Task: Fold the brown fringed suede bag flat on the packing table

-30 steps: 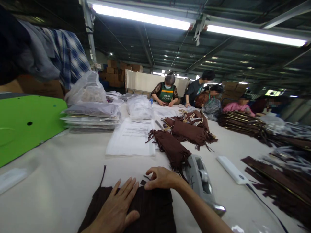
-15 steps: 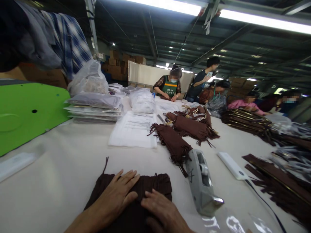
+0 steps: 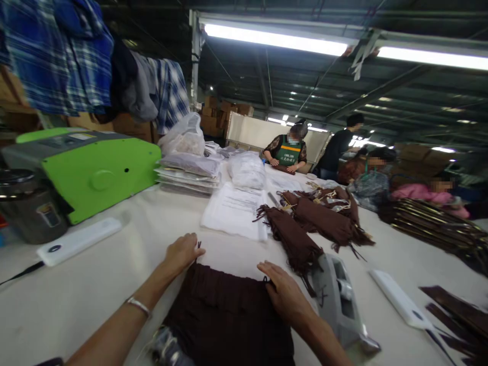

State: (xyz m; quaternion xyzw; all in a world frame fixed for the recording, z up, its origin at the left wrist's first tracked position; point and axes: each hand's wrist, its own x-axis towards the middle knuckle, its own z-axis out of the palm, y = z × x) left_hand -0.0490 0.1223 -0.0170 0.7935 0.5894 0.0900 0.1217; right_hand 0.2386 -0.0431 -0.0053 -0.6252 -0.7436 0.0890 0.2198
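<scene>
A dark brown cloth piece [image 3: 232,315] with a gathered top edge lies in front of me. At its top left corner my left hand [image 3: 185,252] is closed, pinching a thin dark cord [image 3: 199,246] that pokes up between thumb and fingers. My right hand [image 3: 285,292] is at the top right corner, thumb and fingers closed about the cloth's edge, where another bit of cord shows. Some crumpled shiny material [image 3: 165,346] lies by the cloth's lower left side. A grey tape dispenser [image 3: 339,300] stands just right of my right hand.
Rolled brown fringed pieces [image 3: 292,236] lie beyond the dispenser, near white papers [image 3: 236,211]. White handheld devices [image 3: 400,297] lie at both sides. A green machine [image 3: 102,175] and a dark jar [image 3: 32,208] stand left. Co-workers [image 3: 288,152] are across the table.
My hands have moved from lying flat on the cloth to its two top corners, farther apart. The cloth is spread smoother. My view has turned left, bringing the jar into sight.
</scene>
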